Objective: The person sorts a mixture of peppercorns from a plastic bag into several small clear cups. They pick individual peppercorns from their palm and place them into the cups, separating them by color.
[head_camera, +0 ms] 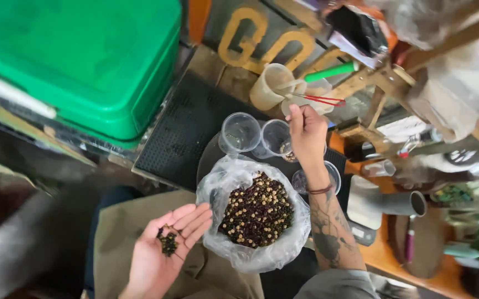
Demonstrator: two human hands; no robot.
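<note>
sorting beads from bag into cups

head view: left hand [162, 246] lies palm up, fingers released, dark beads [168, 242] cupped just below the fingers. right hand [307, 135] reaches over a clear cup [277, 138], fingertips pinched together; what they hold i cannot tell. the bag [257, 218] of mixed beads sits between both hands. step looks like dropping beads by colour; next calls for a steady release over the cup.
</note>
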